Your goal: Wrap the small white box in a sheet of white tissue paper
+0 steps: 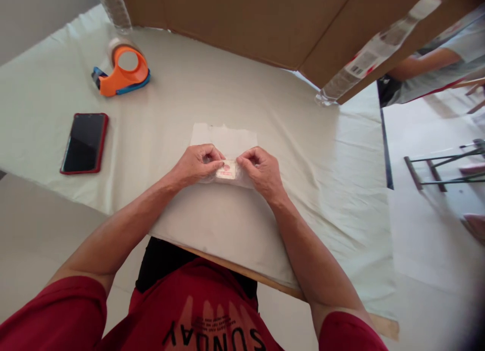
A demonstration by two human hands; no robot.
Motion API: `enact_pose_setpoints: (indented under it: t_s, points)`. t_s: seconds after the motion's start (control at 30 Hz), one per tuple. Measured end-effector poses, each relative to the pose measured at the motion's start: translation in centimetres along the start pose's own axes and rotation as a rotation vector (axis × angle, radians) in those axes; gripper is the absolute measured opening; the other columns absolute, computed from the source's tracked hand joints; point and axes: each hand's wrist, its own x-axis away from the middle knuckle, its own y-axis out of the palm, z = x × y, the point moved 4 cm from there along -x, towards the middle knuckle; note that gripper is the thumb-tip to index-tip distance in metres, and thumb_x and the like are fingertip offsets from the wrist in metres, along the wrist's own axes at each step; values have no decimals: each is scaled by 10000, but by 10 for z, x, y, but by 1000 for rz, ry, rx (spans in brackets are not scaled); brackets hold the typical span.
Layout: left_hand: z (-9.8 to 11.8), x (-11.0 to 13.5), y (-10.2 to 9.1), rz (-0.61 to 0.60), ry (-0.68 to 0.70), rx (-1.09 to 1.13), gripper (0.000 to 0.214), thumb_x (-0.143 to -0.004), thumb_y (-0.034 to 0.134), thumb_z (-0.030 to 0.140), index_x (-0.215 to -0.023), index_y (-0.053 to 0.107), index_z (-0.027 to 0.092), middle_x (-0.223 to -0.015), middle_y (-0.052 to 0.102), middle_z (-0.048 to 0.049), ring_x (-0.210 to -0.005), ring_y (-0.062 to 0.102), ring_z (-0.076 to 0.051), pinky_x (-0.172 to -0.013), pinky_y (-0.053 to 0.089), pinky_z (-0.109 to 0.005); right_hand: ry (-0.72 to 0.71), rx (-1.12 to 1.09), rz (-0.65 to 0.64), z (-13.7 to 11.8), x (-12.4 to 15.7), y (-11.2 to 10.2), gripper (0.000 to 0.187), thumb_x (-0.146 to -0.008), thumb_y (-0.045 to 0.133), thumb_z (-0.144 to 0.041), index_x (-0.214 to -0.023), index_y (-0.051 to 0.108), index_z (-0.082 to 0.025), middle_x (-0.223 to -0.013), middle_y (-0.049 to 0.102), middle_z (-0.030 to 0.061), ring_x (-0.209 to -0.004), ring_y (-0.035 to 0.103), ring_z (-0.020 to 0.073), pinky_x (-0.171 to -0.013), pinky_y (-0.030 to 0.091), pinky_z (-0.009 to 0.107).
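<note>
A small cream-coloured block with red print sits between my hands on a whitish, partly see-through wrapping sheet. The sheet lies on the cloth in front of me, and its far edge looks ragged. My left hand is closed in a pinch at the left end of the block, thumb and forefinger on the wrapping sheet. At the right end my right hand pinches the same sheet. My fingers partly cover both ends, and the near part of the sheet bulges toward me.
An orange tape dispenser and a phone in a red case lie to the left. Behind stands a brown cardboard panel, with plastic bottles at its sides. Another person's arm shows at far right, above a stool.
</note>
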Motion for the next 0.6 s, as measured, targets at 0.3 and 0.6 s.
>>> enact_pose_setpoints:
  t_s: [0.3, 0.6]
  points:
    - [-3, -3, 1, -25, -32, 27, 151, -737, 662, 308, -744, 610, 166, -757, 674, -13, -693, 579, -119, -651, 442, -237, -339, -469, -328, -108, 36, -55, 165, -881, 689, -409, -836, 712, -252, -667, 650, 0, -608, 599, 153, -617, 492, 310]
    - [-5, -2, 2, -38, -67, 43, 176, -737, 680, 331, -757, 614, 169, -727, 654, -6, -646, 555, -111, -588, 416, -226, -434, -410, -842, -142, 96, -36, 418, -963, 528, -533, -699, 719, -272, -629, 654, 18, -560, 617, 131, -551, 460, 247]
